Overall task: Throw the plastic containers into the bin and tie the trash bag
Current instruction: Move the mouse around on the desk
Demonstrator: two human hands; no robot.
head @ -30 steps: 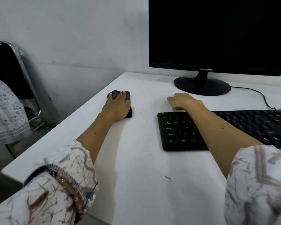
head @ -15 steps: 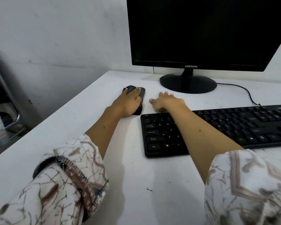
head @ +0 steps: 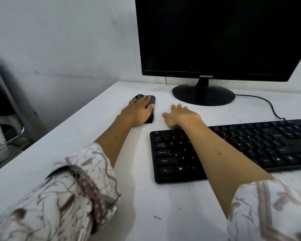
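Note:
No plastic container, bin or trash bag shows in this view. My left hand (head: pixel 139 111) lies over a small dark flat object (head: pixel 151 101) on the white desk (head: pixel 94 136), fingers across its top and thumb against its right edge, holding it. My right hand (head: pixel 179 115) rests flat on the desk with its fingers spread, just behind the keyboard's left corner and a short gap right of the dark object. It holds nothing.
A black keyboard (head: pixel 250 146) lies under my right forearm. A black Samsung monitor (head: pixel 221 37) stands at the back on a round base (head: pixel 203 95), its cable (head: pixel 269 106) trailing right. A metal chair frame (head: pixel 9 105) with patterned cloth stands left of the desk.
My left hand slid the dark object right, closer to the keyboard. My right hand uncurled and spread its fingers flat on the desk. The view shifted slightly.

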